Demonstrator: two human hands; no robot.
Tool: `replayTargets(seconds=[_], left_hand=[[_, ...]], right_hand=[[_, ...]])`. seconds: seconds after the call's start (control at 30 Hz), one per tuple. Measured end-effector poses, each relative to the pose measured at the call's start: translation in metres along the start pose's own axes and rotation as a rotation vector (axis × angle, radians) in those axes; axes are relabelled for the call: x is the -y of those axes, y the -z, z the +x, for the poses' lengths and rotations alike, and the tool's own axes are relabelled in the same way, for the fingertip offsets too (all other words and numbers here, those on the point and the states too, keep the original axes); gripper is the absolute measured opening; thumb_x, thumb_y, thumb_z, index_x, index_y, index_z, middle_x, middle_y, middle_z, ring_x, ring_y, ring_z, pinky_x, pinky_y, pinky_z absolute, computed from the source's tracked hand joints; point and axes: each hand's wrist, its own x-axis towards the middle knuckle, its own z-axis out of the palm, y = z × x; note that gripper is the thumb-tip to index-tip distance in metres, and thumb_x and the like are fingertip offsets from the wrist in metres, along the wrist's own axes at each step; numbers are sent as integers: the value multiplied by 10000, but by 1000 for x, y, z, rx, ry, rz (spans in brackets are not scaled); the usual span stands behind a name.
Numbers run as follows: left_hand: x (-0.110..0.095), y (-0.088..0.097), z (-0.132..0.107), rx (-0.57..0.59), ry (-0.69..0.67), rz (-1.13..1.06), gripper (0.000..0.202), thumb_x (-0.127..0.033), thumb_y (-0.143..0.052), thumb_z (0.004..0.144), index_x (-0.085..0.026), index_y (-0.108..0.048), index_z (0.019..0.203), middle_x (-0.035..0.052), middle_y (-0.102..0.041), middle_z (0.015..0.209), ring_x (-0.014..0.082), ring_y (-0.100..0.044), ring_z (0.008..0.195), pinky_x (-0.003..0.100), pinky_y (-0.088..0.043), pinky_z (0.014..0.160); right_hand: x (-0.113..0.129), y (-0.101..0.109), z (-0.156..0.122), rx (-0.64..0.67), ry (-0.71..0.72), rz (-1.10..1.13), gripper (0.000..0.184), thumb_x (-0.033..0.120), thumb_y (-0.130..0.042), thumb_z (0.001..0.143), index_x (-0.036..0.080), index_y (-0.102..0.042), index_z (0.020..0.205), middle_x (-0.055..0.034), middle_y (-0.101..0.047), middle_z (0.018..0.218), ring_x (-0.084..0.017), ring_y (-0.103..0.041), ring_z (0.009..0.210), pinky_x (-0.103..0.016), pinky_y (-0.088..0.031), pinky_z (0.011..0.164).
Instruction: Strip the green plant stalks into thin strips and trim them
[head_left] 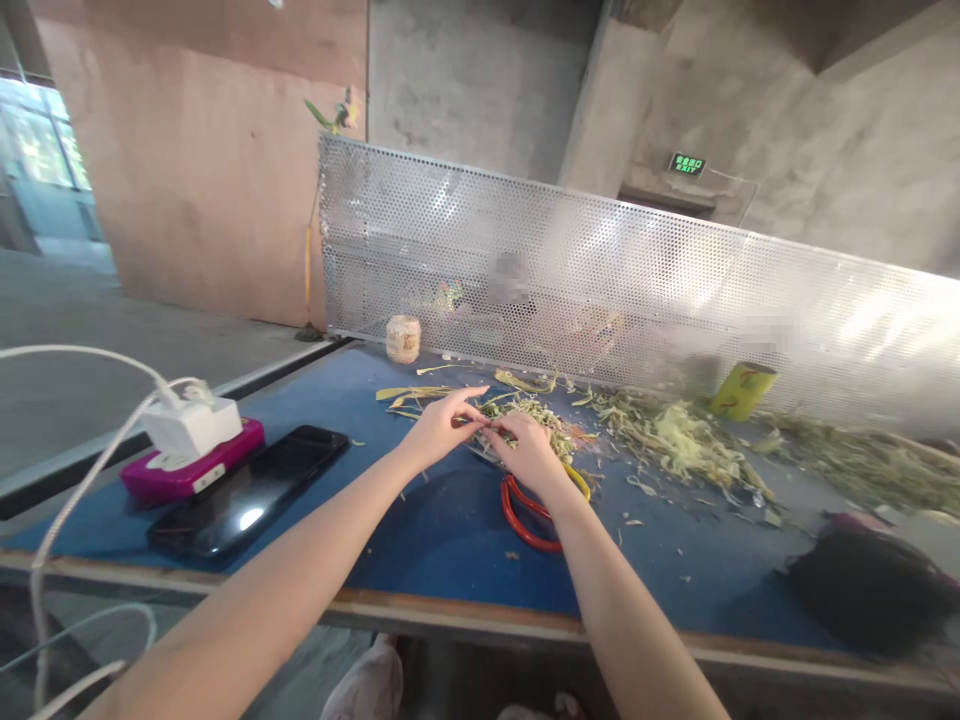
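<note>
Left hand (454, 418) and right hand (525, 443) look narrowly pinched; whether holding anything, I cannot tell; pale-green shredded plant heap (555, 424) partly hidden.

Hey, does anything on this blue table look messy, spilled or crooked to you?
Pale green plant scraps lie strewn over the right side of the blue tabletop, some apart from the rest, which looks untidy. The yellow cylindrical container seems to lean, but the slanted view may cause that.
</note>
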Motion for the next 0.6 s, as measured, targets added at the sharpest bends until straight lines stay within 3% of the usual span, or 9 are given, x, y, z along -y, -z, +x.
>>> replayTargets(seconds=[0.17,0.3,0.6], left_hand=[[-2,0,1,-2,27,52,425,-260,-538,744,-215,-499,1166,42,-689,822,153,-627,760,271,-469,713],[-2,0,1,-10,83,-8,417,-254,-547,734,-187,-512,1144,50,-685,802,143,-619,662,250,-480,608],[1,-4,4,-33,91,-25,363,-209,-538,726,-183,-538,1088,42,-673,805,102,-568,558,208,-462,509]], right_hand=[[-1,1,-2,27,40,-143,238,341,-438,836,262,-661,819,-24,-612,845,-176,-506,888,-339,-272,767],[-1,2,-1,17,114,-203,223,412,-484,807,270,-656,813,-21,-600,874,-188,-480,894,-360,-244,769],[7,11,-3,-79,265,-426,231,318,-442,842,231,-642,768,-47,-574,915,-185,-448,876,-371,-218,751]])
